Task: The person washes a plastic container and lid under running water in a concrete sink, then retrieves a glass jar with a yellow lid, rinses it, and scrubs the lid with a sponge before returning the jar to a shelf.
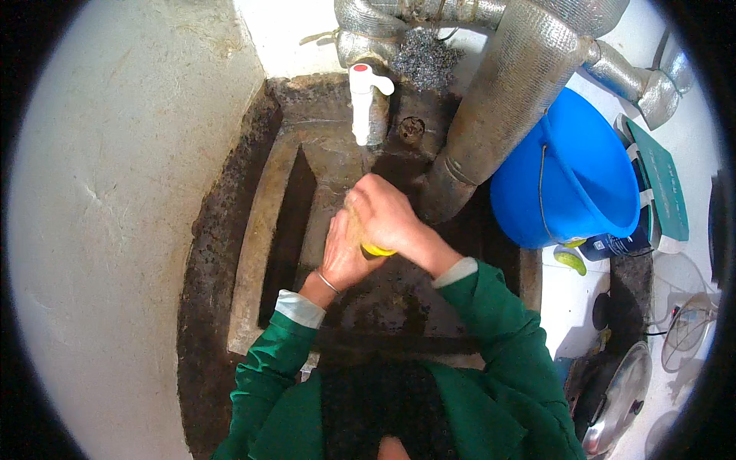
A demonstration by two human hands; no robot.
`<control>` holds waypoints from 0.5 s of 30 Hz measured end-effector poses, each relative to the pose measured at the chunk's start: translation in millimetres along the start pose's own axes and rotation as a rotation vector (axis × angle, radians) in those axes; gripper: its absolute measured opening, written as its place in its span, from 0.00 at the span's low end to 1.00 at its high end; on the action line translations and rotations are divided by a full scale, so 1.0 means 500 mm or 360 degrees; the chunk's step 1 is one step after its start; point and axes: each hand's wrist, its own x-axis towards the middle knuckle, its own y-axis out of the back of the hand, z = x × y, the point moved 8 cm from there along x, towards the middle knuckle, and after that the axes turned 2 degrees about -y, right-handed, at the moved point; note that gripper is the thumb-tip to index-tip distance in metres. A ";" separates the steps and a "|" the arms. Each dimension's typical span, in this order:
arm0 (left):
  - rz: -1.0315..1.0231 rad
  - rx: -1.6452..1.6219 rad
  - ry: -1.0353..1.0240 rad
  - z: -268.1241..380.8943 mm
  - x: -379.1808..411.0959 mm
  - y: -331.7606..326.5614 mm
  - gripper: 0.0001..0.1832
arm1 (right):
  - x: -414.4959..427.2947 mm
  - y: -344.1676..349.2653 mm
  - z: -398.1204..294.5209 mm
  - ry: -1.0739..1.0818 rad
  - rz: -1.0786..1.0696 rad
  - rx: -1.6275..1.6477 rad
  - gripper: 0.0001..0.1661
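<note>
My left hand [344, 253], with a thin bracelet at its wrist, is pressed together with my right hand [382, 213] over the concrete sink [247, 276]. Between the palms shows the edge of a small yellow object [378, 250]; most of it is hidden, and I cannot tell what it is or which hand grips it. Just above the hands is the white plastic tap [362, 106] with a red mark on top. A thin stream of water seems to run from its spout towards my right hand.
Foil-wrapped pipes [506, 86] slant down at the sink's right side. Beyond them stand a blue bucket [517, 195] and a green box [661, 178]. A green cucumber-like vegetable [570, 263] lies on the white surface, with a metal lid [621, 397] lower right. A wall [115, 230] rises on the left.
</note>
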 end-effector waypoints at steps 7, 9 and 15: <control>0.0351 -0.0103 -0.0183 0.011 -0.017 0.037 0.46 | 0.021 -0.058 0.130 -0.0591 -0.0422 0.1416 0.13; 0.0517 -0.0226 -0.0008 -0.012 -0.012 0.053 0.47 | -0.007 -0.046 0.108 -0.0494 -0.0276 0.1828 0.10; 0.0519 -0.0430 0.0232 -0.033 0.015 0.083 0.47 | -0.068 -0.010 0.055 -0.0010 0.0340 0.1203 0.13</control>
